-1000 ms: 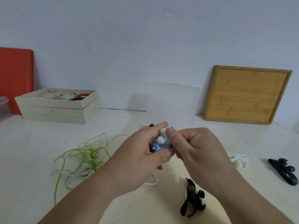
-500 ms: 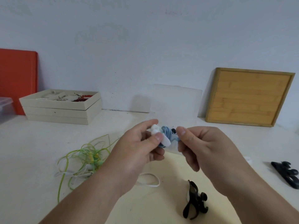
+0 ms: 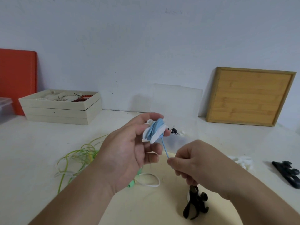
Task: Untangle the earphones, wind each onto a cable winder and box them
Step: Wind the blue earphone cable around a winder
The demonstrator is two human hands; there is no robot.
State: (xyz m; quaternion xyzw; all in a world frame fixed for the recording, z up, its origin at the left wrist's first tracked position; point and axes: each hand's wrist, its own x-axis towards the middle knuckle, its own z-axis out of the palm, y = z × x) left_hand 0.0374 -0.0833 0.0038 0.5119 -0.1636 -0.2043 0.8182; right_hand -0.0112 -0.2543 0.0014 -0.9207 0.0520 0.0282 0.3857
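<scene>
Gripping one white winder (image 3: 156, 135) wound with blue cable (image 3: 165, 148), left hand (image 3: 123, 153) curled; right hand (image 3: 194, 161) pinches cable end; on counter (image 3: 32, 159) two black winders (image 3: 194, 203) (image 3: 287, 174), one spare winder (image 3: 241, 161).

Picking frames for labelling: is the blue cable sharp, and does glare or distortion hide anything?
Head view: soft even light, no glare; the blue cable between left hand and right hand is slightly soft but readable; the clear box almost vanishes against the wall; wide-angle distortion skews the wooden tray.
</scene>
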